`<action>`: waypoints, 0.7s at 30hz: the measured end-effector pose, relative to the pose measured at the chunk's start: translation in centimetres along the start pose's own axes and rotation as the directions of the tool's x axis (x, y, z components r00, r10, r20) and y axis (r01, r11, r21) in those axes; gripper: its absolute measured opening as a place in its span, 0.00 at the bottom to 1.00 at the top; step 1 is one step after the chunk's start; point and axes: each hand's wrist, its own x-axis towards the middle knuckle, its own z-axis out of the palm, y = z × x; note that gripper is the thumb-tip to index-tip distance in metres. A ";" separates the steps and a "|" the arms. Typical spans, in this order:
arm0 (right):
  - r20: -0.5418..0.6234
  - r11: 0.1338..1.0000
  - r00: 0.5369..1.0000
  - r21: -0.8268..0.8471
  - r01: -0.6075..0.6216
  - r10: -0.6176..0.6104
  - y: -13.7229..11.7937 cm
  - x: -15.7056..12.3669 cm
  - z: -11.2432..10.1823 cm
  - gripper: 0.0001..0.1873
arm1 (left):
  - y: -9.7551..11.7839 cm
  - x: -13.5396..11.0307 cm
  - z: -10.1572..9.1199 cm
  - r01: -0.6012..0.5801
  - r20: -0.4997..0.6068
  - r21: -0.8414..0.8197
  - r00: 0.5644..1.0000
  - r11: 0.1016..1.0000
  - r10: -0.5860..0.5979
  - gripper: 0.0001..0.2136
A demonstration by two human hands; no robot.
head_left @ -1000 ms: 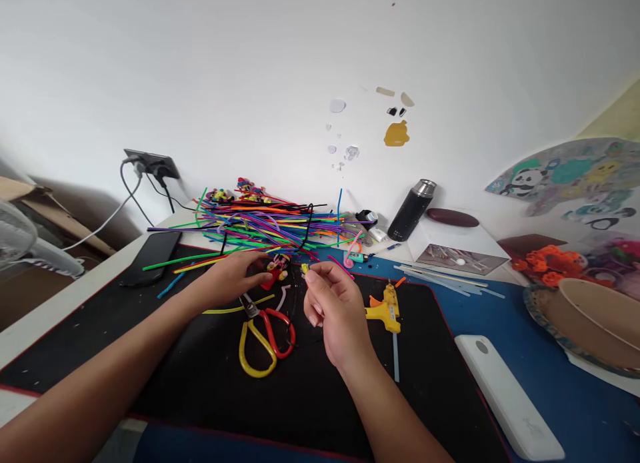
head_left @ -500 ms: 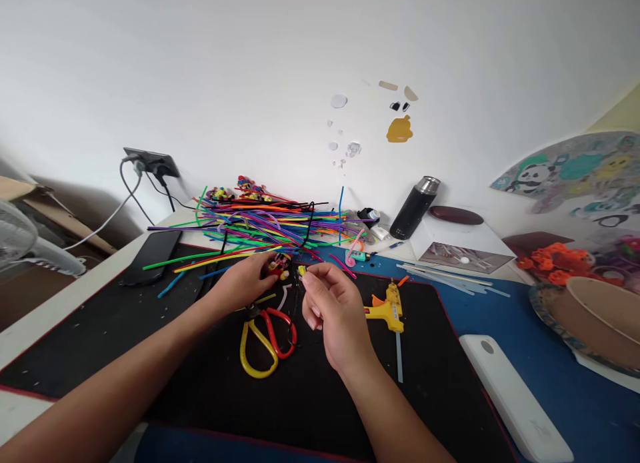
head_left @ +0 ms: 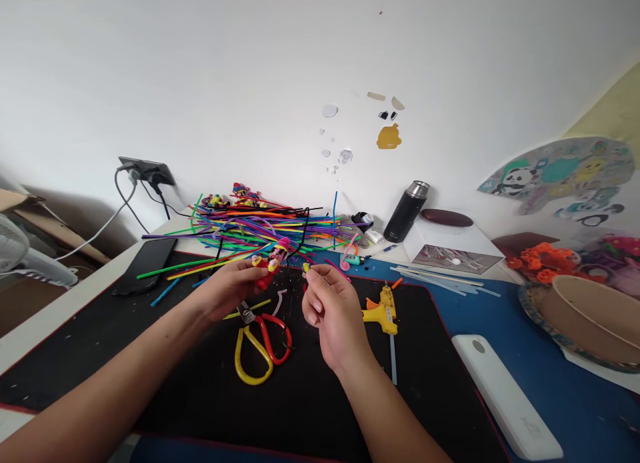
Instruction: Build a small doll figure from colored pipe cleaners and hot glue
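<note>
Left fingers [head_left: 246, 276] grasp a colorful figurine [head_left: 273, 264]; right fingers [head_left: 320, 290] pinch a small yellow piece [head_left: 306, 268].

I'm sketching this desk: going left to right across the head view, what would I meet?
White fan → black phone → left hand → small red-and-yellow figure in its fingers → right hand, pinching a yellow piece → yellow glue gun → long white case.
</note>
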 end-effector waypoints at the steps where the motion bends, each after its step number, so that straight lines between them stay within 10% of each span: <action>1: -0.013 1.000 1.000 0.008 -0.004 0.004 -0.1 0.0 0.0 0.18 | 0.2 -0.4 0.3 0.036 0.020 -0.114 0.999 0.993 -0.034 0.10; 8: -0.038 1.000 0.999 0.024 -0.002 0.003 -0.2 0.3 -0.2 0.20 | 0.4 -2.7 2.3 0.192 0.155 -0.397 0.978 0.897 -0.141 0.09; 21: -0.015 0.999 1.000 0.034 0.009 -0.008 0.2 0.2 -0.1 0.20 | -0.5 -2.9 4.3 -0.026 -0.016 -0.331 1.000 0.943 0.022 0.11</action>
